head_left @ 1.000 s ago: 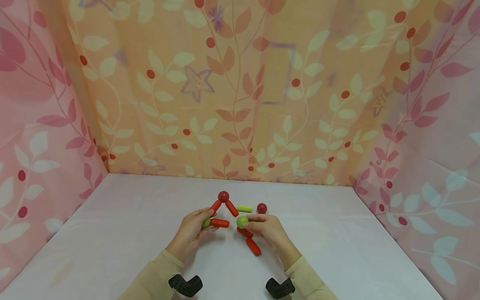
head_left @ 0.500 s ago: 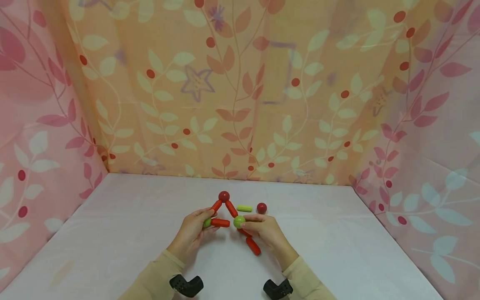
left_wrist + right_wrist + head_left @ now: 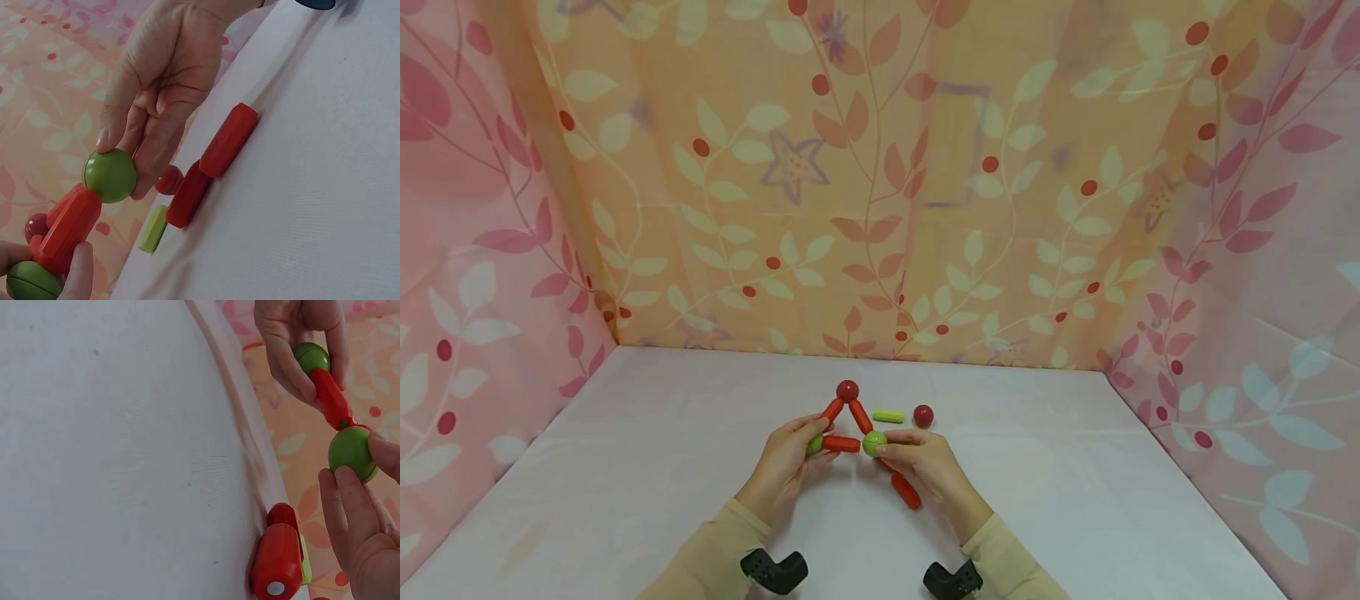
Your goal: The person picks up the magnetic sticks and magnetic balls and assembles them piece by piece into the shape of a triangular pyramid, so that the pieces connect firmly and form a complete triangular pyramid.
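Note:
My left hand (image 3: 786,458) holds the left corner of a triangle of rods and balls, its fingers around a green ball (image 3: 32,281) and beside a red rod (image 3: 841,444). The triangle's far corner is a red ball (image 3: 847,391), from which two more red rods, a left one (image 3: 832,410) and a right one (image 3: 861,417), slant toward me. Between thumb and fingers my right hand (image 3: 936,462) pinches a second green ball (image 3: 874,443). That ball meets the right slanting rod; in the head view it sits right at the lower rod's end, contact there unclear.
Two loose red rods lie on the white table (image 3: 700,417), the nearer rod (image 3: 906,492) just beside my right hand and the other rod (image 3: 190,194) partly hidden by it. Beyond are a green stick (image 3: 889,416) and a loose red ball (image 3: 923,416). Patterned cloth (image 3: 865,208) walls the table.
My right hand has moved left with the green ball, from apart to against the right slanting rod and close to the lower rod's end. My left hand has barely moved.

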Demonstrator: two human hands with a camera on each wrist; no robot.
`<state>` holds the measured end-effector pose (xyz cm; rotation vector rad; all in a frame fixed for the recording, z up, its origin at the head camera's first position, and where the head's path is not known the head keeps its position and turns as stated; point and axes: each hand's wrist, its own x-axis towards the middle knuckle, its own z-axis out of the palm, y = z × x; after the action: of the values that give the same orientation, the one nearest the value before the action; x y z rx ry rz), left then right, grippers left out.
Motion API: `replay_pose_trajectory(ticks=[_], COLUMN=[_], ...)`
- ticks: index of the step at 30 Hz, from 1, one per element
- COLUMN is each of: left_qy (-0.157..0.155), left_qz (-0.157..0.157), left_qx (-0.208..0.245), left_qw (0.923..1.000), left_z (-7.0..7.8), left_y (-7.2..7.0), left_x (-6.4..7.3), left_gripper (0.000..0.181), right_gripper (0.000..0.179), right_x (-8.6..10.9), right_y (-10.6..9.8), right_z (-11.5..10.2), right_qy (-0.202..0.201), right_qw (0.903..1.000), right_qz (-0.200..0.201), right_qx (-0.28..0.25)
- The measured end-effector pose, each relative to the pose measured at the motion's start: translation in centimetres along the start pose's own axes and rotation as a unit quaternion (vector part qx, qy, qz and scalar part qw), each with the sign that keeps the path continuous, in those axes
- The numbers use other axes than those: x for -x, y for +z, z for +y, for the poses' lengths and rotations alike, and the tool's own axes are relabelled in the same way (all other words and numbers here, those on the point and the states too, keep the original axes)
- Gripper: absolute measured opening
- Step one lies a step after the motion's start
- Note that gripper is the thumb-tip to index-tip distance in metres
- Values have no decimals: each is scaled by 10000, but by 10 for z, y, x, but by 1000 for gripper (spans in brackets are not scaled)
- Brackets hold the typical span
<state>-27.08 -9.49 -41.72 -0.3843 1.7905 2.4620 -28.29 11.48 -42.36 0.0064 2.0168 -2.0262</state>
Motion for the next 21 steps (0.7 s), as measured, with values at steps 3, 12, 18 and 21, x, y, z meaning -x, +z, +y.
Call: replay_pose_trajectory(ticks=[3, 12, 18, 21], left_qy=[1, 57, 12, -21], left_qz=[8, -32, -111, -173], left_qx=[-15, -38, 76, 217], left_qw=[10000, 10000, 9999, 9996], left_z=[0, 0, 1, 1], left_y=[0, 2, 2, 2], left_x=[0, 1, 2, 2], left_gripper=[44, 42, 40, 39], right_gripper=[40, 39, 44, 45], right_x=[0, -1, -1, -1], right_y=[1, 4, 2, 1], right_z=[0, 1, 1, 1], right_qy=[-3, -38, -72, -83], right_qw=[9999, 9994, 9989, 9986], right_qz=[-33, -62, -184, -262], right_qx=[-155, -351, -436, -451])
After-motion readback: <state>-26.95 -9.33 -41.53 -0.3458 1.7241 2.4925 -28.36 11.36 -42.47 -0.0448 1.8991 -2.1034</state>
